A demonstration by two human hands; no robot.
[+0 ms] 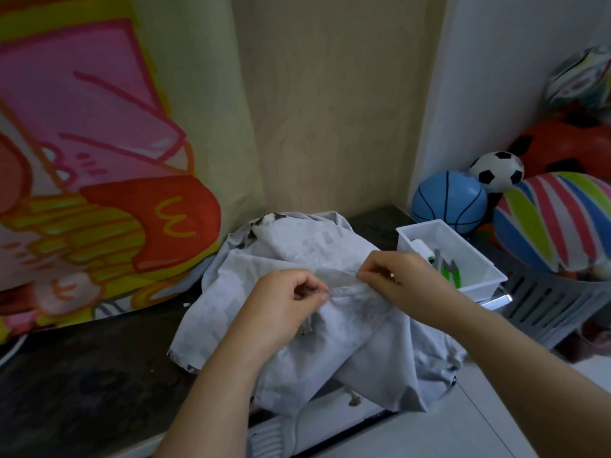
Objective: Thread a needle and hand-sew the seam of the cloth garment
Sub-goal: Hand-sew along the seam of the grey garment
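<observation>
Sewing seems to be in hand: the left hand [287, 302] and right hand [400, 276] each pinch the seam fold of the pale grey garment [347, 342], which lies on the worktop [99, 375] beneath the fingers [307, 285]. I cannot make out a needle. The next stitch likely needs the fold kept taut

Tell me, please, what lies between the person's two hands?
In the head view, only a raised fold of the pale grey cloth garment spans the gap between the left hand and the right hand, which both pinch it.
</observation>
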